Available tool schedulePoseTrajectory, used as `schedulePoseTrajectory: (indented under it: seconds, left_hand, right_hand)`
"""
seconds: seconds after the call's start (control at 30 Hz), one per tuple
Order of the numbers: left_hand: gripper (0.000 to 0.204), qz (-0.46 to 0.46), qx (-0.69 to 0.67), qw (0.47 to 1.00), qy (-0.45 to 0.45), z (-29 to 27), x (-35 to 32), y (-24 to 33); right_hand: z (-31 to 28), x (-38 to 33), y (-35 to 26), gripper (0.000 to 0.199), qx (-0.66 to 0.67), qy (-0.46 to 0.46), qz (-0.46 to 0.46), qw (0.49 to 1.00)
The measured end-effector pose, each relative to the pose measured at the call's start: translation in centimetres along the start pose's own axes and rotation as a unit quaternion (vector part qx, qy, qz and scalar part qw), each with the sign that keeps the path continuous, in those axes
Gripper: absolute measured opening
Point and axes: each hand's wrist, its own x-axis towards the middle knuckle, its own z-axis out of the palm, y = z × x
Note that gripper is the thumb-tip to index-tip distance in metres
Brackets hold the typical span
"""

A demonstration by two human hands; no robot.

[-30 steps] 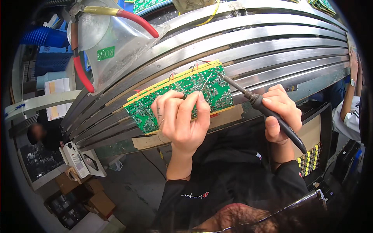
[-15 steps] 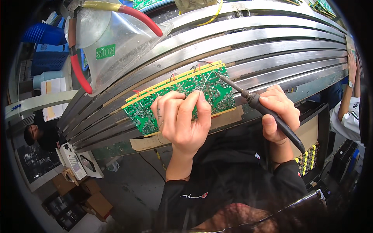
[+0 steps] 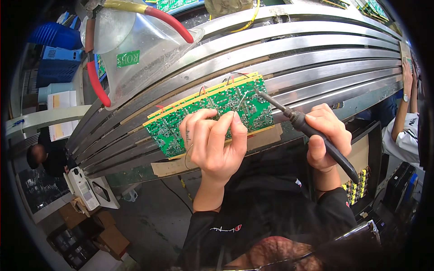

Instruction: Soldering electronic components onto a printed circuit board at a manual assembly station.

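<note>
The board (image 3: 221,99), green and crowded with solder joints, lies on the rails (image 3: 316,67) just beyond the left hand (image 3: 212,144), which hides part of its near edge. It slants, its right end farther from the body than its left. A yellow strip (image 3: 181,108) runs along the edge farthest from that hand, where short red and black leads (image 3: 203,90) stick out.

The left hand pinches a thin solder wire (image 3: 241,102) between thumb and forefinger, the other fingers curled; the wire points away from the fingertips toward the board's far right part. The right hand (image 3: 328,135) is wrapped around the iron (image 3: 298,121), whose tip reaches leftward from it, over the board and near the wire's end. Whether tip, wire and board touch is too small to tell.

A piece of cardboard (image 3: 172,168) shows below the board, left of the left hand's wrist. Beyond that hand, to the left, are a clear plastic hood (image 3: 151,49) and a red tube (image 3: 172,25). Small yellow parts (image 3: 358,186) sit nearer the body than the right hand, to its right. Well off to that hand's right is a co-worker's forearm with a watch (image 3: 405,97).
</note>
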Motion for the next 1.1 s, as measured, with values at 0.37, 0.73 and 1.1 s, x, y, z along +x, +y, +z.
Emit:
schedulePoseTrajectory:
  seconds: [0.37, 0.73, 1.1]
  left_hand:
    - [0.021, 0.008, 0.005, 1.000, -0.024, 0.0, 0.1, 0.0]
    - [0.021, -0.001, -0.003, 1.000, -0.019, -0.1, 0.0, 0.0]
    - [0.016, -0.010, -0.032, 0.999, 0.005, -1.3, -0.6, 0.0]
  right_hand:
    - [0.3, -0.6, 0.2, 0.022, -0.035, -0.004, -0.032, 0.999]
    - [0.2, -0.7, 0.0, 0.021, -0.039, -0.004, -0.017, 0.999]
    - [0.0, 0.6, -0.8, 0.022, -0.034, 0.015, -0.010, 0.999]
